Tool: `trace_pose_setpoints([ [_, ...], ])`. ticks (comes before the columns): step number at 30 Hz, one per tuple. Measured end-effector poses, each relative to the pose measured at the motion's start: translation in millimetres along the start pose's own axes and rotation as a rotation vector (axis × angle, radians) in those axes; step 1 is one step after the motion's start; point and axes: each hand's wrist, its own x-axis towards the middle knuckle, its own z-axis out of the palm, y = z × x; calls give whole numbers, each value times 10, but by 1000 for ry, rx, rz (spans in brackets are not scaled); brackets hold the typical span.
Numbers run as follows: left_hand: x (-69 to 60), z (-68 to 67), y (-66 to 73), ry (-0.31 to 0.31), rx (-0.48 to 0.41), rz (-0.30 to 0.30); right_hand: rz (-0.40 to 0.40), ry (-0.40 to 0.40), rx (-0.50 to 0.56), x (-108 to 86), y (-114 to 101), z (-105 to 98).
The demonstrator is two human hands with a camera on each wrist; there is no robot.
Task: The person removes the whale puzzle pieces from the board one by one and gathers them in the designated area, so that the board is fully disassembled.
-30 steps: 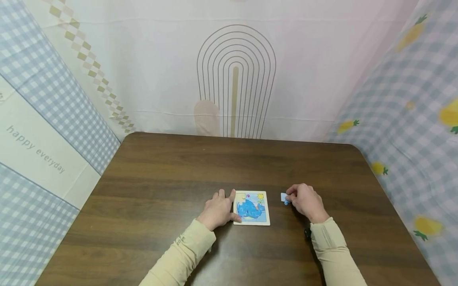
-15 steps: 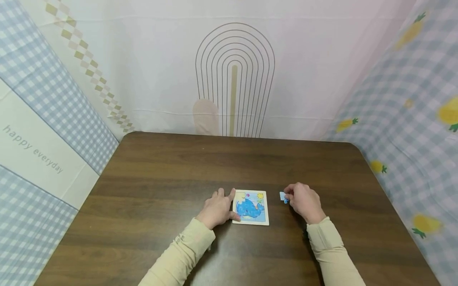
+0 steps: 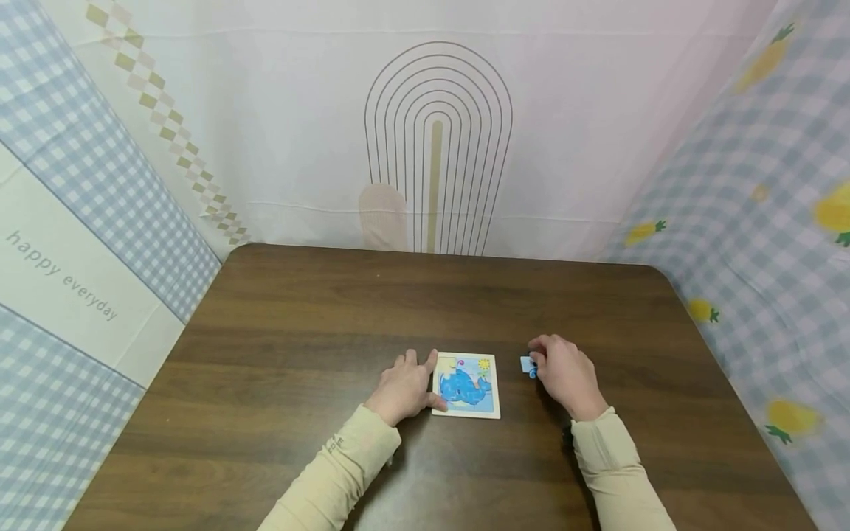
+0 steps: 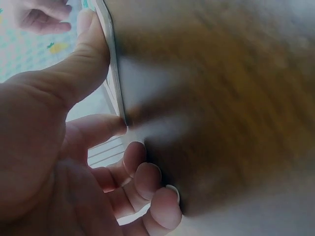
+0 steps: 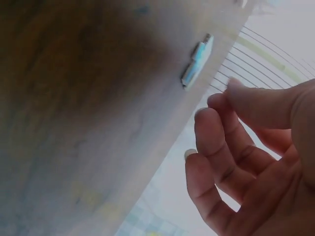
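A square jigsaw puzzle [image 3: 467, 391] with a blue whale and a yellow sun lies flat on the table in a pale frame. Its upper left part shows plain beige. My left hand [image 3: 403, 389] rests at its left side, thumb on the lower left corner and index finger touching the upper left one. To the right of the puzzle a loose light-blue puzzle piece [image 3: 527, 364] lies on the table. My right hand [image 3: 568, 377] hovers beside it with fingers loosely bent. In the right wrist view the piece [image 5: 197, 61] sits apart from the fingertips.
The brown wooden table [image 3: 319, 317] has rounded far corners. Behind it hangs a white cloth [image 3: 292, 133] with an arch pattern. Blue checked cloths [image 3: 764, 258] hang along both sides.
My right hand's fingertips have drawn back slightly from the loose piece, which shows a little more. The left hand and the puzzle stay in place.
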Motion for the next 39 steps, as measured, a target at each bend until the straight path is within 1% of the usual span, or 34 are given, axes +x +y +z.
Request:
trace_pose_setpoints([
  [3, 2, -2, 15, 3, 7, -3, 9, 57, 44, -10, 21, -37],
  [5, -1, -8, 24, 3, 11, -3, 15, 74, 59, -17, 56, -54],
  [7, -2, -12, 28, 3, 16, -5, 9, 55, 55, -27, 93, -64],
  [11, -8, -14, 26, 1, 23, -9, -40, -69, 13, -33, 166, -44],
  [14, -15, -18, 25, 4, 28, -8, -62, -122, -7, -41, 195, -17],
  [16, -18, -22, 28, 8, 31, -4, -57, -125, 5, -51, 200, -3],
  [26, -25, -28, 41, 11, 44, -4, -40, -90, 37, -58, 190, 26],
  [29, -36, -37, 47, 10, 49, 0, -36, -67, 45, -58, 132, 51],
  [32, -41, -42, 46, 10, 48, -2, -48, -46, 45, -56, 17, 90],
  [35, -39, -42, 41, 10, 46, -8, -79, -45, 37, -51, -143, 136],
  [39, -37, -40, 50, 8, 42, -9, -121, -71, 16, -49, -364, 210],
])
